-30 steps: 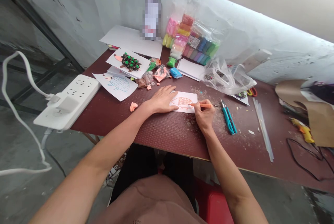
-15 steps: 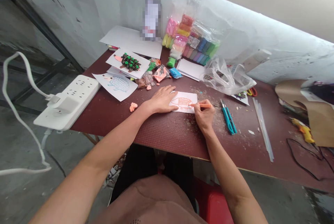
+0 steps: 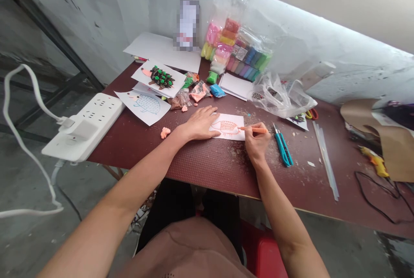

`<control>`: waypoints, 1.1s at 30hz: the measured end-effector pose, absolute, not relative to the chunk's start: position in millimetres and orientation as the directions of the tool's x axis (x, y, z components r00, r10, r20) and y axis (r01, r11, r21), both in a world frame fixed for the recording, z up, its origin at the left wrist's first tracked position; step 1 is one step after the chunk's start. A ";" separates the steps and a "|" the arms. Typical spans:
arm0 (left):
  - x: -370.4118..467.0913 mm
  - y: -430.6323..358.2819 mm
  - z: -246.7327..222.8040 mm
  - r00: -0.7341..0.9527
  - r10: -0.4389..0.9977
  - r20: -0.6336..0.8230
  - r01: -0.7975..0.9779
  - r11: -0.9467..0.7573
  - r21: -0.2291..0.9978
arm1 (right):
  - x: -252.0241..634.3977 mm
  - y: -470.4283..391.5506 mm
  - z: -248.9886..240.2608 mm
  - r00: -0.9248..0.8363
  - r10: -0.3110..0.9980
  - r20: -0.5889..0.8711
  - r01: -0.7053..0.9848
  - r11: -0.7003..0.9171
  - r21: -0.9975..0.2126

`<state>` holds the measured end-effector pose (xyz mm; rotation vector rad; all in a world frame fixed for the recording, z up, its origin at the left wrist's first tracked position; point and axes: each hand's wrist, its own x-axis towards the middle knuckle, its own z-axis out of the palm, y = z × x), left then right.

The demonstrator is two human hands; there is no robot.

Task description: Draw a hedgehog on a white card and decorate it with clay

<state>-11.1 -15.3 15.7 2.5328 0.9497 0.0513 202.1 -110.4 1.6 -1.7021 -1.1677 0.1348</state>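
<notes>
A small white paper (image 3: pixel 239 121) lies on the dark red table (image 3: pixel 194 161), with an orange line drawing of a spiny animal on it. My left hand (image 3: pixel 201 123) lies flat with its fingers over the paper's left edge. My right hand (image 3: pixel 258 142) is closed round an orange pen (image 3: pixel 259 130), whose tip is at the right end of the drawing. Up and left are a card with a blue animal drawing (image 3: pixel 145 106) and a card with a green and black spiny animal (image 3: pixel 161 77). A lump of orange clay (image 3: pixel 165 132) sits left of my left hand.
A teal cutter (image 3: pixel 283 146) lies right of my right hand, with clear sticks (image 3: pixel 326 161) beyond it. Bagged coloured clay (image 3: pixel 246 55) and a plastic bag (image 3: pixel 281 96) are at the back. A power strip (image 3: pixel 84 129) is left, a yellow glue gun (image 3: pixel 377 162) far right.
My right hand has moved slightly to the right with the pen. Its tip is now at the drawing's right end, a little higher. My left hand has stayed in place.
</notes>
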 end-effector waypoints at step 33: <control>-12.0 -13.8 9.7 0.774 0.628 -0.084 0.603 -0.688 0.404 | 175.2 -113.4 -0.2 0.229 0.920 0.318 0.575 0.136 -0.807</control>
